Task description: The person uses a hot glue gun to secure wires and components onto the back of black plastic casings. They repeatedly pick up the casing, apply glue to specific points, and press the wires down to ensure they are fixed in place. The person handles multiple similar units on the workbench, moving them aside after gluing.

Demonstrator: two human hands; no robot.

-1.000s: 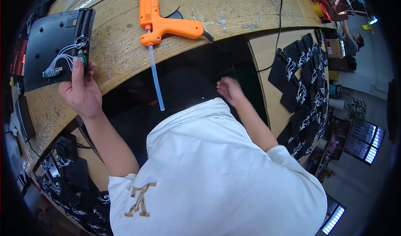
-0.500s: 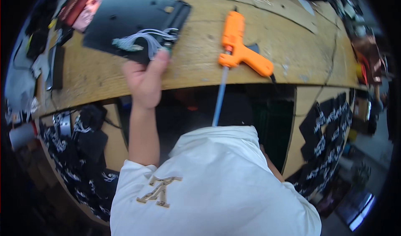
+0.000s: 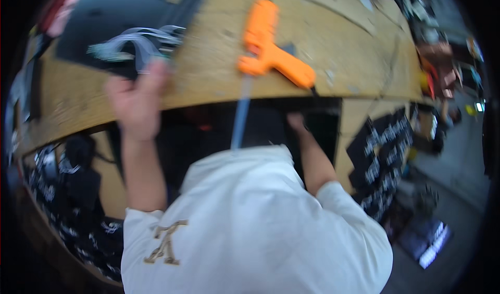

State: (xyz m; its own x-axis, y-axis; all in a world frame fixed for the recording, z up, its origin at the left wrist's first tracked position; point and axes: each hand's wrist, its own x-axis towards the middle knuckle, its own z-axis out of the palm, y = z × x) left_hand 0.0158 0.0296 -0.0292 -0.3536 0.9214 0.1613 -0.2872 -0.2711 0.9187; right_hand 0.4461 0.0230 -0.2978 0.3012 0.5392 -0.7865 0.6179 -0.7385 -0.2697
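Orange plastic glue gun [image 3: 265,46] lies on its side on the worn, yellow-brown wooden workbench [image 3: 208,75]; taken as landmark. Nozzle points away from the wearer, handle slants to the right. A long, translucent bluish glue stick [image 3: 241,111] runs out of its rear, over the bench edge toward the wearer's white shirt [image 3: 260,216]; cannot tell whether stick and cloth touch.

Left of the gun, well apart from it: flat, dark, roughly rectangular panel [image 3: 114,13], held tilted over the bench by the left hand [image 3: 138,98]. Grip narrow, at the panel's near edge: thumb over the face, by the wiring; other fingers partly hidden and blurred. On the panel face, a looped bundle of thin white wires [image 3: 138,38] runs to a small green circuit board [image 3: 117,57] at its left end.

Right hand [image 3: 296,121]: nearer the wearer than the gun and slightly to its right, in front of the dark space under the bench edge. Blurred; cannot tell whether fingers are spread or curled, or hold anything.

Right of the gun and nearer the wearer: rows of black panels with white wires [image 3: 383,148] on tan board. A similar dark, white-wired cluster [image 3: 73,200] to the gun's left, also nearer the wearer. Beyond the gun, a flat tan sheet [image 3: 333,5] on the bench. Far right of the gun, a person [image 3: 453,117], small and blurred.
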